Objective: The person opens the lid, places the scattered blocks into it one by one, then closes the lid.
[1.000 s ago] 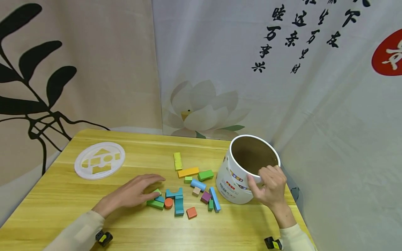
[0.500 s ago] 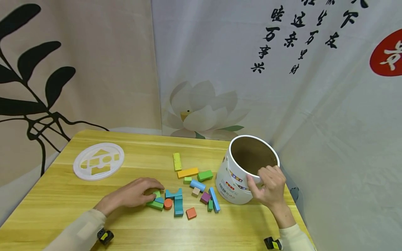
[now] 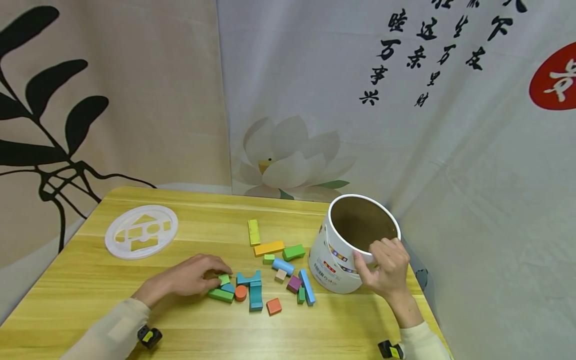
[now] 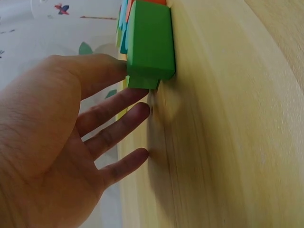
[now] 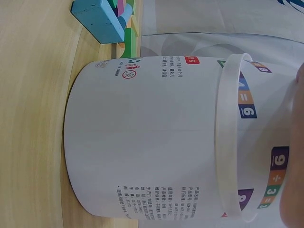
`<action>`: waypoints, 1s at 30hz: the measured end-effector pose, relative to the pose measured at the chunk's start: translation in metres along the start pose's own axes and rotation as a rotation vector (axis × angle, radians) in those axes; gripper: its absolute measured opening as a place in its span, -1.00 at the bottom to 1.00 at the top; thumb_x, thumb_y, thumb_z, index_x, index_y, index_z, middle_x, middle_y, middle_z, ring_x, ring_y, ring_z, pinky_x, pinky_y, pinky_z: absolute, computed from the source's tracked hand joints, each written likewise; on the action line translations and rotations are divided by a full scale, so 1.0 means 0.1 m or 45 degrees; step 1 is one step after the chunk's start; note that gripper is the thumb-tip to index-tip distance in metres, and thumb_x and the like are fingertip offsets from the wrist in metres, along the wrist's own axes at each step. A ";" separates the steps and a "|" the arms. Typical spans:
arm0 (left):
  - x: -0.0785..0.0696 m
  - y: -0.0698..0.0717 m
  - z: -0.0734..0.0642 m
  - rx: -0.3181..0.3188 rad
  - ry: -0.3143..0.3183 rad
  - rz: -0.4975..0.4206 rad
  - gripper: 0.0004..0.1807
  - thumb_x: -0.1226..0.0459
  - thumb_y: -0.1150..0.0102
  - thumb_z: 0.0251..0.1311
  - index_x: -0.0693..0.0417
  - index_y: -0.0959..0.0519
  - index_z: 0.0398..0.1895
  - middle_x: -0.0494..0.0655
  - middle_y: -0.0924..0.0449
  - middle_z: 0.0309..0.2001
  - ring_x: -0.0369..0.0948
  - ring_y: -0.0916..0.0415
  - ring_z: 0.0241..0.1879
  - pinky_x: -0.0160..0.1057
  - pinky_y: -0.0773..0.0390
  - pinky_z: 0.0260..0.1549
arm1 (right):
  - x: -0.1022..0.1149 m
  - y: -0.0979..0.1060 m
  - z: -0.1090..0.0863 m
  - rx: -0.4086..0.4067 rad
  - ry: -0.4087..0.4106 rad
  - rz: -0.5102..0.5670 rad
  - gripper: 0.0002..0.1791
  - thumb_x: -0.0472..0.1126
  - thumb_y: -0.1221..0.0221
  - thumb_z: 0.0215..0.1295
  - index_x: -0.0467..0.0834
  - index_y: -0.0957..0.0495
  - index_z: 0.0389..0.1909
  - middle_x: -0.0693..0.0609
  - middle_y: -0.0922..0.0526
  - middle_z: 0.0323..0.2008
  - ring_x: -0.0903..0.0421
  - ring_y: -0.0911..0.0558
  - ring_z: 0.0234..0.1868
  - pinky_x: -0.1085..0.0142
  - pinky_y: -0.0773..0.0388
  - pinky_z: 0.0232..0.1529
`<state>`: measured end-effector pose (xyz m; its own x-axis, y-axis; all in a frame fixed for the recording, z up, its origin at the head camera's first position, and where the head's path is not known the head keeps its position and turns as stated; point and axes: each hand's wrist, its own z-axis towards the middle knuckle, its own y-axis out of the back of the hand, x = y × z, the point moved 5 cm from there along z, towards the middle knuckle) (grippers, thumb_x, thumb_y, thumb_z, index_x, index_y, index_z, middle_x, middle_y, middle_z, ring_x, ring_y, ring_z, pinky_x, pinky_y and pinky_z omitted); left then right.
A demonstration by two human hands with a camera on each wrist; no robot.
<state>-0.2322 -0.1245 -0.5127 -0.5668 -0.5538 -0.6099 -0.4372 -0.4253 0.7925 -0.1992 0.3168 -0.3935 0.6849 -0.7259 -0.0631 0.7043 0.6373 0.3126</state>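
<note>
My left hand (image 3: 193, 276) is at the left end of a cluster of coloured wooden blocks. Thumb and forefinger pinch a small light green block (image 3: 224, 279), mostly hidden behind a longer green block (image 4: 151, 40) in the left wrist view; the other fingers are spread near the tabletop. Touching that cluster are a blue triangular block (image 3: 228, 287), a red-orange round block (image 3: 240, 293) and a teal block (image 3: 255, 296). My right hand (image 3: 384, 267) grips the near rim of a white round bucket (image 3: 335, 272) that stands tilted-looking at the right; its dark interior shows from above.
More blocks lie mid-table, among them a yellow block (image 3: 254, 232), an orange block (image 3: 269, 248) and a long blue block (image 3: 307, 286). A white round lid (image 3: 126, 250) with shaped cutouts lies at the back left. Printed curtains hang behind the wooden table (image 3: 202, 330).
My left fingers have closed in on the light green block, and it and the longer green block have shifted slightly to the left. The right hand stays on the bucket's rim.
</note>
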 end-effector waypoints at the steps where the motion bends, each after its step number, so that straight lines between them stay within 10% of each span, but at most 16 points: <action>1: 0.00 0.01 -0.01 0.003 -0.002 -0.010 -0.67 0.21 -0.35 0.58 0.00 -0.79 0.31 -0.08 -0.84 0.24 0.00 -0.78 0.23 0.15 -0.78 0.25 | 0.00 0.00 0.00 0.000 -0.001 0.001 -0.35 0.06 -0.20 0.50 -0.10 -0.17 -0.74 0.20 -0.07 -0.72 0.24 -0.07 -0.61 0.24 -0.04 -0.46; 21: 0.06 0.02 -0.01 0.025 0.051 -0.065 -0.69 0.20 -0.50 0.46 -0.01 -0.80 0.21 -0.14 -0.84 0.17 -0.17 -0.77 0.14 -0.07 -0.81 0.15 | 0.01 0.00 0.01 -0.001 -0.004 0.005 -0.35 0.05 -0.20 0.50 -0.10 -0.17 -0.74 0.20 -0.07 -0.72 0.23 -0.07 -0.61 0.24 -0.04 -0.46; 30: 0.12 0.05 0.00 -0.161 0.141 -0.006 -0.74 0.17 -0.52 0.46 -0.01 -0.80 0.12 -0.17 -0.85 0.05 -0.23 -0.77 0.02 -0.14 -0.82 0.05 | 0.01 0.00 0.01 -0.004 -0.004 0.006 -0.35 0.05 -0.20 0.49 -0.10 -0.16 -0.74 0.20 -0.07 -0.72 0.23 -0.06 -0.61 0.24 -0.03 -0.46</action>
<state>-0.2415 -0.1329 -0.5155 -0.4814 -0.6242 -0.6154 -0.3441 -0.5111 0.7876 -0.1988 0.3163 -0.3928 0.6875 -0.7238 -0.0589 0.7019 0.6414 0.3096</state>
